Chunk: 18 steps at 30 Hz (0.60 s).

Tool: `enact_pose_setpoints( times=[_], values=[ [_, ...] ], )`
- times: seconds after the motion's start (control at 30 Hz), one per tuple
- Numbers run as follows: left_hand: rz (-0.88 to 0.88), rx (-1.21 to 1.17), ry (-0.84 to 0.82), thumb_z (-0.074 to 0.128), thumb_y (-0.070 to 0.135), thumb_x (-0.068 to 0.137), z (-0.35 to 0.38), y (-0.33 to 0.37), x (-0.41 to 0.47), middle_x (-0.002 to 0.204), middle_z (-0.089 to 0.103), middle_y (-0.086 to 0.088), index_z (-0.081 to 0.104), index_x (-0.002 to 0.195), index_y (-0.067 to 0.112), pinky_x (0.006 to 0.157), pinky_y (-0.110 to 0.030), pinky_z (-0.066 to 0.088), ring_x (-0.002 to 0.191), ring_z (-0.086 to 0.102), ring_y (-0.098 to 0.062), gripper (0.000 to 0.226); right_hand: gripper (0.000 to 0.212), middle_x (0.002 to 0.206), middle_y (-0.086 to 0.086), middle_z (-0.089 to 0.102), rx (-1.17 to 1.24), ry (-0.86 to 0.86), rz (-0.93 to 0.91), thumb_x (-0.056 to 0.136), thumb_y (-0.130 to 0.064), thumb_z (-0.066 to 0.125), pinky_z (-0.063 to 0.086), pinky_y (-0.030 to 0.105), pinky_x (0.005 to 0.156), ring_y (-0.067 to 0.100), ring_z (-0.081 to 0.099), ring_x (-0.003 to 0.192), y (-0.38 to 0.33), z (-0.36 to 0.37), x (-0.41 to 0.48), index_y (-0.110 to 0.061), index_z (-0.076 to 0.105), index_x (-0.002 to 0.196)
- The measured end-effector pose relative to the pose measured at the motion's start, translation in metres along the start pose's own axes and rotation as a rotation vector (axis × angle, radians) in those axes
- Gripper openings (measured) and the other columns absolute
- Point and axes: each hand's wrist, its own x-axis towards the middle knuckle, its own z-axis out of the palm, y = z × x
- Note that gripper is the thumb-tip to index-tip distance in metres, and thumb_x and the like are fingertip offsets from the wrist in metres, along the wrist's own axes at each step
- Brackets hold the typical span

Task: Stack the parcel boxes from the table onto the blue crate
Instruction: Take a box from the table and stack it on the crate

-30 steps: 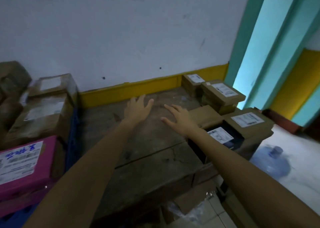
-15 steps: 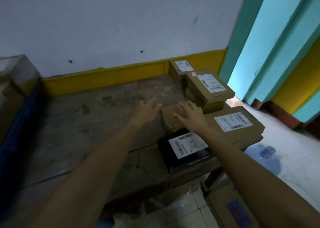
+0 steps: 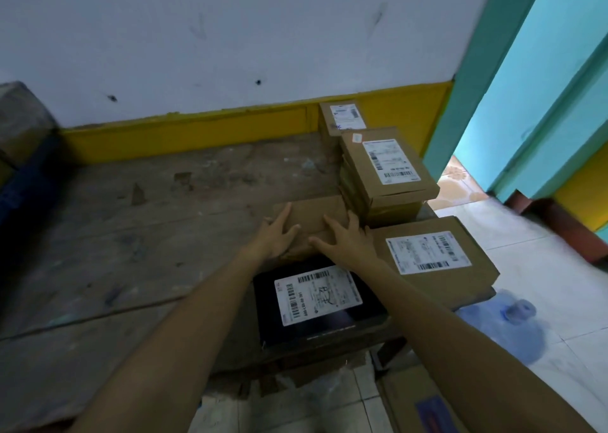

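Note:
A plain brown parcel box (image 3: 314, 214) lies on the worn wooden table (image 3: 131, 222), near its right side. My left hand (image 3: 274, 233) rests on the box's left edge with its fingers spread. My right hand (image 3: 348, 238) lies flat on the box's right part, fingers straight. Just in front of the box sits a black parcel (image 3: 316, 301) with a white label. A labelled brown parcel (image 3: 434, 258) lies to the right. Behind them stands a stack of brown parcels (image 3: 388, 169), with one more parcel (image 3: 342, 117) against the wall. The blue crate (image 3: 23, 182) shows only as a dark, blurred strip at the far left.
A blue water jug (image 3: 513, 327) lies on the white tiled floor right of the table. A cardboard box (image 3: 424, 403) stands on the floor below the table's front corner. A yellow-based white wall runs behind the table. A turquoise doorway opens at the right.
The view has swung right, away from the crate. Both hands moved forward and right and came down onto the plain brown box.

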Motion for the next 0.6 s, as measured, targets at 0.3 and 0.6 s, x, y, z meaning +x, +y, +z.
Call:
enact_pose_setpoints(
  times=[0.3,0.6],
  values=[
    [-0.063,-0.185,0.124,0.044,0.048,0.094,0.006,0.007,0.003,0.155,0.018,-0.022,0.002,0.15,0.034,0.112,-0.037,0.028,0.14,0.027,-0.038,0.072,0.07,0.157,0.018,-0.003,-0.002,0.054,-0.084,0.09,-0.061,0.041,0.015,0.045,0.114,0.038,0.015,0.14,-0.011,-0.005,0.003,-0.028,0.022,0.149],
    [-0.09,-0.203,0.357,0.043,0.046,0.095,-0.037,0.007,-0.017,0.149,0.027,-0.026,0.005,0.15,0.033,0.108,-0.039,0.031,0.136,0.031,-0.04,0.068,0.069,0.157,0.013,-0.009,0.09,0.082,-0.193,0.091,-0.058,0.042,0.023,0.048,0.11,0.039,0.006,0.141,-0.057,-0.021,0.004,-0.027,0.02,0.149]
  ],
)
